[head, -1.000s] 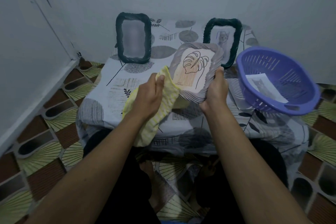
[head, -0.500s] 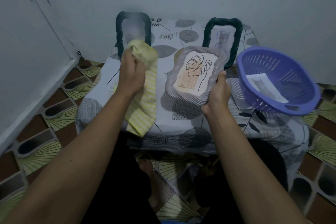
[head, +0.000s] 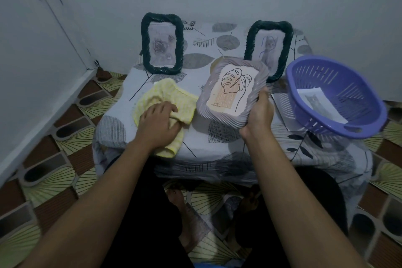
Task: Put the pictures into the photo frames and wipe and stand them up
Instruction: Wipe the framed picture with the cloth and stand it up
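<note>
- While the left hand (head: 159, 123) clutches the yellow cloth (head: 165, 98) on the worktop (head: 195, 141),
- the right hand (head: 258, 115) grasps the tilted grey frame (head: 232, 91) by its edge.

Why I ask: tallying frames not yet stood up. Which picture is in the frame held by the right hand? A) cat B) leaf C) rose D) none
B: the right hand grips the grey frame, whose picture shows a line-drawn leaf.
</note>
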